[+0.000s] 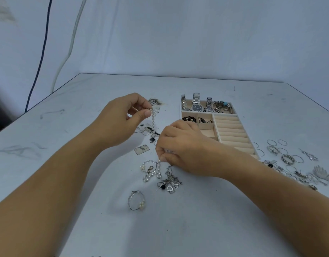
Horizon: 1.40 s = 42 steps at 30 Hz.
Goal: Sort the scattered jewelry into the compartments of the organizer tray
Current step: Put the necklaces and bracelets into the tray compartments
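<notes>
Centre of frame: left hand (121,119) raised, thumb and forefinger pinching the top end of a pearl-and-silver chain (153,118). Right hand (182,149) lower, fingers curled, pinching the same chain close to the table (67,127). The chain's tail lies looped just below. Organizer tray (232,127) right of centre, partly behind the right hand, with watches (196,106) in its far compartment. Loose rings (288,158) scattered at right. Pearl bracelet (136,200) lower centre.

Two hands in play, left hand (123,117) and right hand (180,149), one pearl chain (153,120) between them. One organizer tray (232,138), three watches (196,106) in it. One wire bangle (136,200). Loose rings (288,158): maybe a dozen, too tangled to count.
</notes>
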### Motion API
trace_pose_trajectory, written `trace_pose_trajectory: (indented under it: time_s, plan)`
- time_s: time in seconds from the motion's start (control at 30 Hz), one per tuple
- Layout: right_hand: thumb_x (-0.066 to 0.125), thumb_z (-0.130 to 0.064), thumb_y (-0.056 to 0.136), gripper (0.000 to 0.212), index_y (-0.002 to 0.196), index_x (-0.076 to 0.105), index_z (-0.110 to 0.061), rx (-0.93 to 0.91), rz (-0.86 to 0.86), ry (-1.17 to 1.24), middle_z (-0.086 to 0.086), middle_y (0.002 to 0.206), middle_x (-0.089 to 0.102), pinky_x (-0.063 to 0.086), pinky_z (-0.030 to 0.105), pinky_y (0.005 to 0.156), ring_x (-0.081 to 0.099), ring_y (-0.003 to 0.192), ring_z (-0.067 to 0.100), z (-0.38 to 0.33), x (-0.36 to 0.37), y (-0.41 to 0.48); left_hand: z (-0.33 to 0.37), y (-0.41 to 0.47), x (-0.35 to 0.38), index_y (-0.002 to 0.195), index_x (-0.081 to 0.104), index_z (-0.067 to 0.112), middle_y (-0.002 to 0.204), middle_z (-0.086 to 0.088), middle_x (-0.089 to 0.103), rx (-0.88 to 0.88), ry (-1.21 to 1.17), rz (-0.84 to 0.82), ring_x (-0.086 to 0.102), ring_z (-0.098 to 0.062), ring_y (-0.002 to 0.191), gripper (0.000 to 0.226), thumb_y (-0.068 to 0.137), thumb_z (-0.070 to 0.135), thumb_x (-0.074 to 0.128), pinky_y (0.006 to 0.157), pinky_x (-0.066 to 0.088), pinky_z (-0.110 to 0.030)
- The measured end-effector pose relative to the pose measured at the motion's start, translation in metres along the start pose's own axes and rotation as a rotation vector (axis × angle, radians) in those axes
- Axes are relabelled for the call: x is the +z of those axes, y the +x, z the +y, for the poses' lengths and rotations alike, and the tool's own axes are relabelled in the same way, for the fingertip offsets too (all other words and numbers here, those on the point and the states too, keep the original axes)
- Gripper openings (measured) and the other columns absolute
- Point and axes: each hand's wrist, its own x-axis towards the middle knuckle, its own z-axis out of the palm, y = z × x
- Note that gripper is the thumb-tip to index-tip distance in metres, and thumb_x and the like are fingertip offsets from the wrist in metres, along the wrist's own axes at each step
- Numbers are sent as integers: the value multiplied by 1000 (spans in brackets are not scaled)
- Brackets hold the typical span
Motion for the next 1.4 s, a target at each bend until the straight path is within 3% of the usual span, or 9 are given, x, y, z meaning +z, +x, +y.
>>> trace_pose_trajectory:
  time_s: [0.1,0.2,0.37,0.53,0.63,0.73,0.87,1.07,1.4]
  plan:
    - [44,-30,91,14,92,57,-24,119,84,193,-11,92,56,30,29,87,46,96,12,0,-16,0,1,0,0,84,58,38,79,13,64,-4,-10,10,61,-1,76,11,90,30,62,68,46,-16]
    - [49,-25,94,5,91,52,-24,240,201,436,-14,75,55,38,22,65,52,71,0,11,-26,-5,5,0,2,83,57,39,77,13,64,-4,-33,29,60,3,73,13,90,29,61,63,42,-6]
    - [50,-25,95,6,90,51,-27,342,447,560,-3,89,66,50,39,79,62,85,17,34,-33,-18,13,-1,10,85,59,32,82,6,67,-6,-157,83,62,-2,73,10,91,24,60,64,49,-15]
    - [49,-21,95,10,89,51,-29,406,668,634,-8,84,65,51,32,79,63,83,11,52,-39,-26,31,3,21,88,59,27,84,3,67,-48,-389,180,63,-10,75,10,93,19,58,73,52,-32]
    - [48,-18,97,12,88,50,-25,434,803,744,-8,83,63,52,24,67,59,76,10,58,-46,-28,46,12,22,87,59,24,84,7,67,-84,-499,258,62,-4,72,10,94,17,56,68,52,-28]
    - [48,-16,97,12,88,50,-24,442,917,796,-4,83,63,51,27,73,59,76,10,63,-55,-28,59,22,21,88,59,23,84,9,67,-77,-523,268,61,-2,71,9,94,19,55,63,51,-22]
    - [49,-18,97,11,88,51,-24,445,948,823,-2,83,64,51,35,76,58,76,13,68,-59,-28,71,31,25,88,59,24,81,10,67,-65,-524,238,61,-2,71,9,94,19,55,64,51,-17]
    - [50,-19,97,12,87,52,-25,476,977,813,-4,82,64,53,32,75,60,76,11,74,-62,-34,83,39,43,90,59,24,82,11,68,-84,-509,191,62,-2,72,7,94,19,56,71,53,-25]
    - [50,-20,96,12,87,52,-26,511,974,793,-8,81,64,53,37,77,60,76,13,78,-62,-38,87,46,79,89,62,24,84,3,69,-93,-533,106,61,-3,71,8,92,17,59,65,49,-15]
